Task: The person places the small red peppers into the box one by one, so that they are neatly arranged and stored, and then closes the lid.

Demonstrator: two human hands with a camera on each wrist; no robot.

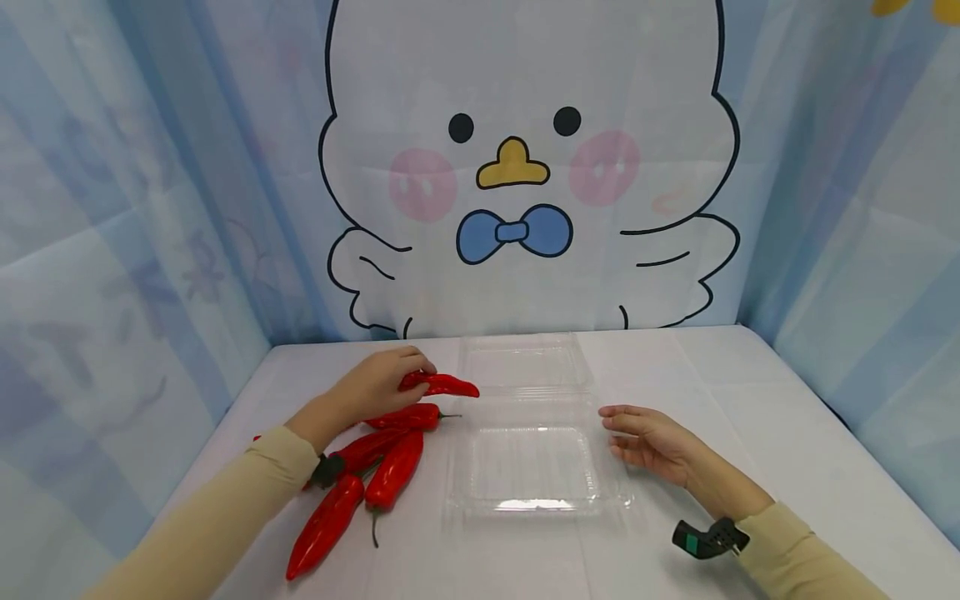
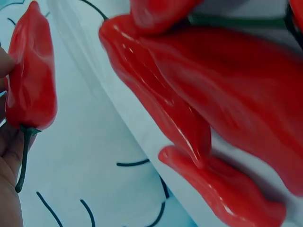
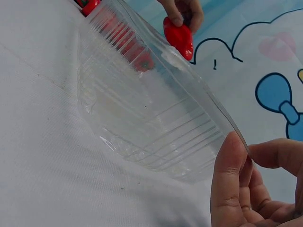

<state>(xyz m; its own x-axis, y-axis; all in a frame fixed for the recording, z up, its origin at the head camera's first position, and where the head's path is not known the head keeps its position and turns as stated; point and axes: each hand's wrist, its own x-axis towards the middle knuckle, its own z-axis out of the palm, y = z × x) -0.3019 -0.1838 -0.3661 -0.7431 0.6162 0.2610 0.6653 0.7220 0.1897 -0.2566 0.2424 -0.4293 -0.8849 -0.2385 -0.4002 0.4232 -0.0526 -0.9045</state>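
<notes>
1. Currently, left hand (image 1: 386, 387): thumb and fingers gripping one red pepper (image 1: 452, 385), its tip pointing toward the clear container (image 1: 528, 467).
2. Held pepper: up off the white table (image 1: 697, 383), near the container's left edge around the hinge; left wrist view shows its green stem by the palm.
3. Right hand (image 1: 652, 446): thumb and finger pinching the container's rim, right side; clearest in right wrist view.
4. Container: see-through plastic, base nearer the person, lid (image 1: 525, 367) folded back toward the backdrop (image 1: 525, 67).
5. More red peppers (image 1: 326, 527) in a loose pile on the table, left of the container, some touching, partly hidden by the left arm.
6. Black device (image 1: 708, 539) on right wrist, beige sleeves (image 1: 806, 554) both arms.
7. Backdrop: cartoon bird, blue bow tie (image 1: 513, 233).
</notes>
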